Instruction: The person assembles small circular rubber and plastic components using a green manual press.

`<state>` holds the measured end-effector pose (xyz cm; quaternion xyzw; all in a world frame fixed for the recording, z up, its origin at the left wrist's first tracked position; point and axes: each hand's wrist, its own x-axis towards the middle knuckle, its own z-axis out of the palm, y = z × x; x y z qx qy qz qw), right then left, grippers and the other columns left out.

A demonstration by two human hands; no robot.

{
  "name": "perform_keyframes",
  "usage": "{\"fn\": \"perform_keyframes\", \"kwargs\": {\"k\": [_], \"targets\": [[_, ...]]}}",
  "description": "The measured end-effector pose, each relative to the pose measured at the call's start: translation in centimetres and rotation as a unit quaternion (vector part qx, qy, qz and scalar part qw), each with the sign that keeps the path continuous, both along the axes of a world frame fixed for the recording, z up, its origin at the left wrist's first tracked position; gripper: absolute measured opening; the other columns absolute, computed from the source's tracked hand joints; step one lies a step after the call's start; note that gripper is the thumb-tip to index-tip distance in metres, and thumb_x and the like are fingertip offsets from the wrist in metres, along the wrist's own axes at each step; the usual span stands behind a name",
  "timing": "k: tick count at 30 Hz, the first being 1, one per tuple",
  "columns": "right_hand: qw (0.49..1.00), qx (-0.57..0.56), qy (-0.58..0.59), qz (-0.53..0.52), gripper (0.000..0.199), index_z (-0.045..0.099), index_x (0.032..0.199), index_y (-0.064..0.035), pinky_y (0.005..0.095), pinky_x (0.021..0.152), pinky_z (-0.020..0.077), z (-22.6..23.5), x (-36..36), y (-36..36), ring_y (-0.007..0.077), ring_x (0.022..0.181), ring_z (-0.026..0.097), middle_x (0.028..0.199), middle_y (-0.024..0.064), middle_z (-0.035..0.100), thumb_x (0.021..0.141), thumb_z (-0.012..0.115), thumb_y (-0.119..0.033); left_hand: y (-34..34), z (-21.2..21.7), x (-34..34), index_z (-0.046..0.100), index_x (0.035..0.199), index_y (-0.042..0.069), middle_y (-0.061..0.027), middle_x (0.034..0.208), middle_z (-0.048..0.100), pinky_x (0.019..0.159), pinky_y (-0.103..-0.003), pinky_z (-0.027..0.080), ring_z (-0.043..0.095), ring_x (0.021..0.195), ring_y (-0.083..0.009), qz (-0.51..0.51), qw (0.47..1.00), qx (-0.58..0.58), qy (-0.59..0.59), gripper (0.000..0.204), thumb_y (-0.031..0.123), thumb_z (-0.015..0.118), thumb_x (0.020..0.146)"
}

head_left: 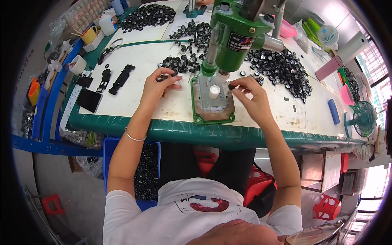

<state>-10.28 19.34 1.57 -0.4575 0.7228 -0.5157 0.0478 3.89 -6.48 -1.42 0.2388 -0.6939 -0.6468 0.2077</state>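
A green bench press (pixel 228 51) stands upright in front of me. On its base plate (pixel 198 117) lies a grey metal plate (pixel 207 103) bearing a short white cylinder (pixel 213 92). My left hand (pixel 156 87), left of the press, is closed on a small black wheel (pixel 174 73) with a thin metal axle; more dark pieces partly show in the fingers. Right of the white cylinder, my right hand (pixel 254 99) pinches a small black wheel (pixel 231 86). Beyond the left hand are wheels with axles (pixel 185 61); a heap of loose wheels (pixel 281 71) lies beyond the right hand.
Another black heap (pixel 149 17) covers the far left tabletop. Black chassis parts (pixel 121 79) and a dark flat rectangle (pixel 89 100) lie at left. A blue bar (pixel 333 111) and a green fan (pixel 364 118) are at right. A blue bin (pixel 111 149) of small dark parts stands below.
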Motion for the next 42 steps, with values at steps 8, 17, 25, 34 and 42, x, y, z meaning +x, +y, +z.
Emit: {"fn": "perform_keyframes", "kwargs": {"k": [8, 17, 25, 34, 42], "targets": [[0.997, 0.055, -0.044, 0.023, 0.026, 0.064, 0.109, -0.0034, 0.0242, 0.077, 0.0434, 0.3, 2.7, -3.1, 0.0100, 0.079, 0.053, 0.094, 0.0021, 0.058, 0.083, 0.063, -0.009, 0.2, -0.2, 0.4, 0.056, 0.099, 0.008, -0.0109, 0.092, 0.068, 0.043, -0.017, 0.033, 0.063, 0.075, -0.0119, -0.043, 0.958, 0.256, 0.117, 0.020, 0.005, 0.067, 0.082], [0.978, 0.025, -0.205, 0.011, 0.040, 0.057, 0.122, -0.0040, 0.0256, 0.078, 0.0455, -0.8, 2.2, -2.6, 0.0102, 0.086, 0.055, 0.104, 0.0024, 0.055, 0.083, 0.066, -0.012, 5.7, 3.8, -1.2, 0.059, 0.118, 0.005, 0.0021, 0.081, 0.065, 0.053, -0.016, 0.037, 0.053, 0.070, -0.0026, -0.127, 0.980, 0.010, 0.154, 0.044, 0.003, 0.072, 0.076], [0.976, -0.101, -0.183, -0.055, 0.035, 0.056, 0.122, -0.0014, 0.0219, 0.065, 0.0431, 3.8, -1.7, -0.1, 0.0075, 0.075, 0.056, 0.097, 0.0029, 0.060, 0.089, 0.060, -0.011, 7.5, 4.4, -2.2, 0.059, 0.120, 0.007, 0.0024, 0.079, 0.063, 0.072, -0.020, 0.045, 0.054, 0.074, -0.0028, -0.140, 0.971, -0.041, 0.187, 0.049, -0.002, 0.071, 0.074], [0.943, -0.240, -0.220, -0.074, 0.030, 0.059, 0.113, -0.0017, 0.0260, 0.080, 0.0469, 15.1, -4.4, -3.9, 0.0134, 0.090, 0.058, 0.104, 0.0044, 0.064, 0.092, 0.054, -0.023, 6.9, 1.9, -3.9, 0.060, 0.119, 0.007, 0.0027, 0.078, 0.066, 0.066, -0.017, 0.043, 0.054, 0.071, 0.0002, -0.146, 0.955, 0.010, 0.257, 0.049, 0.000, 0.074, 0.072], [0.844, -0.267, -0.423, 0.193, 0.029, 0.054, 0.070, -0.0130, 0.0182, 0.028, 0.0251, 20.4, -10.1, -7.7, 0.0058, 0.032, 0.035, 0.046, -0.0050, 0.040, 0.096, 0.048, -0.025, 7.4, 1.9, -4.1, 0.059, 0.117, 0.003, -0.0004, 0.082, 0.067, 0.060, -0.016, 0.046, 0.056, 0.065, -0.0013, -0.158, 0.942, 0.072, 0.286, 0.045, -0.002, 0.072, 0.074]]}}
